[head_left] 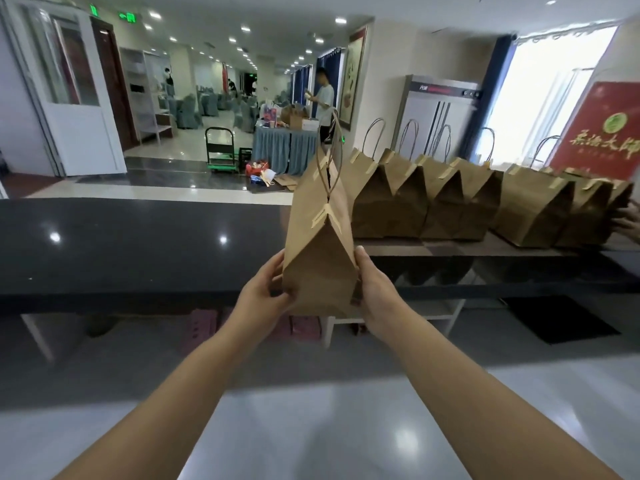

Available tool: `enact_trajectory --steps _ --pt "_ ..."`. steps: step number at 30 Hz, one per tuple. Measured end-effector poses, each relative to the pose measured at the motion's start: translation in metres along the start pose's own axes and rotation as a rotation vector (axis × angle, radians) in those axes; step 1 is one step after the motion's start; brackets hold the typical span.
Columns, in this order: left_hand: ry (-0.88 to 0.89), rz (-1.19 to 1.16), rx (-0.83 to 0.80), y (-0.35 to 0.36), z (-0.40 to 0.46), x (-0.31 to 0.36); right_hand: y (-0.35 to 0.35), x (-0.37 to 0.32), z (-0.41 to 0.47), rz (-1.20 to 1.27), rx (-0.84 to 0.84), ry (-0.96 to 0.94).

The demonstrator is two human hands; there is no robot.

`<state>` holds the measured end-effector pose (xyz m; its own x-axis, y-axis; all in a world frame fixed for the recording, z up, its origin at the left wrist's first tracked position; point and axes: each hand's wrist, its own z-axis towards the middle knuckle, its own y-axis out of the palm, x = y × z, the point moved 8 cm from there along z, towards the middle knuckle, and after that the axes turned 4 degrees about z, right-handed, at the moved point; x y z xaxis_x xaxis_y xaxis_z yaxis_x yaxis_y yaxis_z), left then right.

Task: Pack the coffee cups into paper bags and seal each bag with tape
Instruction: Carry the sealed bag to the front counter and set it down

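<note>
Over the dark counter point(138, 244), our left hand point(266, 292) and right hand point(372, 289) clasp the upright sealed paper bag point(318, 244), left of the bag row point(450, 202).

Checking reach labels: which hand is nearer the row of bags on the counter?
Right. The right hand grips the held bag on the side facing the row of bags; the left hand grips the opposite side, farther away.
</note>
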<state>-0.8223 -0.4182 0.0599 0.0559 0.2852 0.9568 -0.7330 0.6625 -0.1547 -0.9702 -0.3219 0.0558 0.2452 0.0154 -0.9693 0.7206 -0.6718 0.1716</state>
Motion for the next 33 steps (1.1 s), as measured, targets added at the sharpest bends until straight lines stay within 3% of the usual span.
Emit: enact_trajectory --steps 11,19,26,33 --pt "-0.026 0.069 0.055 0.018 0.074 -0.019 -0.011 -0.01 0.072 0.081 0.041 0.055" --pt "-0.149 0.095 0.139 0.032 0.12 -0.036 -0.016 -0.02 0.122 0.192 -0.141 0.015" --pt "-0.167 0.14 0.251 0.039 0.154 -0.049 -0.033 -0.019 0.164 -0.111 -0.2 -0.049" --pt "-0.191 0.341 0.387 0.034 0.177 -0.055 -0.052 -0.029 0.202 -0.475 -0.022 -0.277"
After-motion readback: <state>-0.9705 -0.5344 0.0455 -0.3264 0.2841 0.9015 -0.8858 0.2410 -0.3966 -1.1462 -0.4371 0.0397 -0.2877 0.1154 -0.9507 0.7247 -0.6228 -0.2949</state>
